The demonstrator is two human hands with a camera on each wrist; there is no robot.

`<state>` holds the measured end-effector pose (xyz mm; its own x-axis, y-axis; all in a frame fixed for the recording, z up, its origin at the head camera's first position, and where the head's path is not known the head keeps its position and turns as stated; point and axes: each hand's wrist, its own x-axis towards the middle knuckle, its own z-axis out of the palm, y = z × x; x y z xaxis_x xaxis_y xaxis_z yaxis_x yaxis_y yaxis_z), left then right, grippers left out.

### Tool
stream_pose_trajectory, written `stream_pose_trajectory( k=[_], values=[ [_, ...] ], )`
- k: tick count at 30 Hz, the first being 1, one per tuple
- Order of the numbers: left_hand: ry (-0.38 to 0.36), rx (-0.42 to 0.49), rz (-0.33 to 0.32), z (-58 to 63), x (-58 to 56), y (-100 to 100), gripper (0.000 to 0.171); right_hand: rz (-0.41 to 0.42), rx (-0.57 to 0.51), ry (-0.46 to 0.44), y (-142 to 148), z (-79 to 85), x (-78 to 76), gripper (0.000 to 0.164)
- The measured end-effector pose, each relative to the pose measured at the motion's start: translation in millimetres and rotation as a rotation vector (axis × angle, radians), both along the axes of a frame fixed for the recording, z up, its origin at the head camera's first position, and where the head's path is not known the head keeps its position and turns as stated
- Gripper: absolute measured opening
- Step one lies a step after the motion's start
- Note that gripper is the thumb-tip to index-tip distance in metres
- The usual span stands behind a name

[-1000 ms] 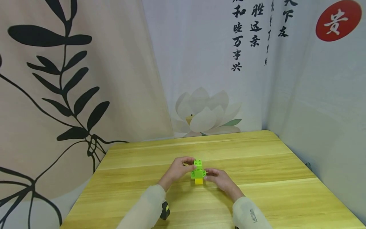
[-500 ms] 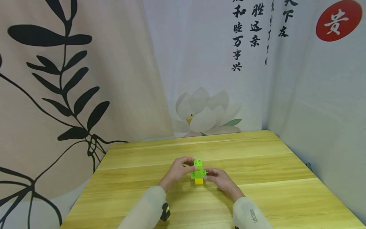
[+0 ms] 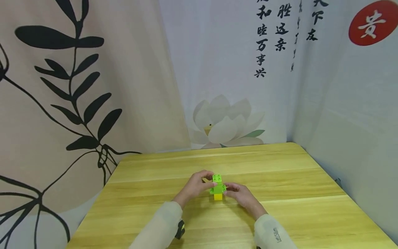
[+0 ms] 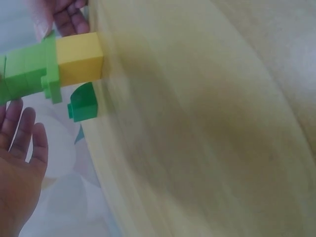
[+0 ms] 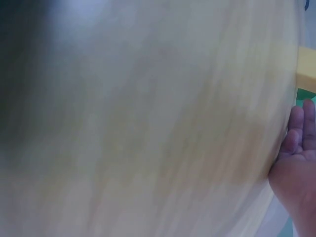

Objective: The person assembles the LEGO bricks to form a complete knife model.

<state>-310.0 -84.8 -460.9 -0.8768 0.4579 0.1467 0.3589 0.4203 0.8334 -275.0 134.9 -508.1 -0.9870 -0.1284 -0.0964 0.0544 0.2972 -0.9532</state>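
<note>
A small tower of toy building bricks (image 3: 218,188) stands upright on the wooden table in the head view. Its base is a yellow brick (image 4: 81,58); a wider light green piece (image 4: 53,69) crosses above it, with light green bricks (image 4: 22,74) on top. From the left, my left hand (image 3: 195,186) pinches the upper green part, thumb on the near side. My right hand (image 3: 244,197) pinches the right end of the wider piece. In the left wrist view a dark green brick with a curved top (image 4: 84,106) sits behind the tower, hidden from the head view.
The wooden table (image 3: 155,193) carries the tower near its middle. Behind it hangs a printed curtain (image 3: 217,69) with a lotus and writing, and another pale curtain (image 3: 351,103) runs along the right side.
The head view has shifted slightly, so curtain and tower appear a little farther right. Both hands keep their places at the brick tower.
</note>
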Motion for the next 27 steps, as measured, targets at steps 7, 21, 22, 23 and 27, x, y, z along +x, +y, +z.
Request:
stream_pose_trajectory(
  k=[7, 21, 22, 23, 27],
  values=[
    [-0.036, 0.040, 0.045, -8.0, 2.1, 3.9, 0.040, 0.009, -0.004, 0.002, 1.9, -1.1, -0.5, 0.046],
    [-0.115, 0.101, 0.089, -12.2, -1.9, 9.6, 0.030, 0.026, -0.003, 0.002, 0.8, 0.9, -0.7, 0.045],
    [-0.113, 0.097, 0.088, -12.3, -1.9, 10.1, 0.030, 0.024, -0.003, 0.002, 0.9, 0.6, -1.0, 0.045],
    [-0.110, 0.093, 0.087, -12.4, -1.8, 10.7, 0.030, 0.023, -0.002, 0.001, 1.1, 0.3, -1.2, 0.045],
    [-0.083, 0.072, 0.076, -13.1, -1.5, 12.6, 0.035, 0.021, -0.004, -0.002, 2.3, -0.1, -1.3, 0.046]
  ],
)
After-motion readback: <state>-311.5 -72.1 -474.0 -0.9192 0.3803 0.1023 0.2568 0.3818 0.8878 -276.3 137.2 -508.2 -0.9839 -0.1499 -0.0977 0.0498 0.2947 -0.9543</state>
